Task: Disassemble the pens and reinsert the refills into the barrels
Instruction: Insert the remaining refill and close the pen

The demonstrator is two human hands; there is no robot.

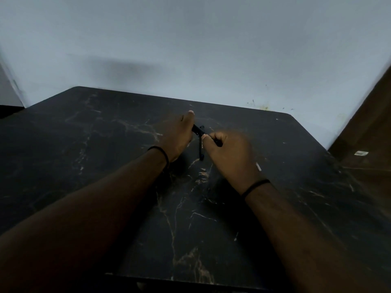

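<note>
We see a dim, underexposed scene with a cold bluish cast. The wall (190, 39) is the brightest area and carries a soft, blurred shadow at its far left. The dark table (105, 144) swallows detail; only its pale veins show. The right hand (230, 155) is smeared by motion blur. Wide-angle distortion bends the edges, and the near corners fall into blackness.
</note>
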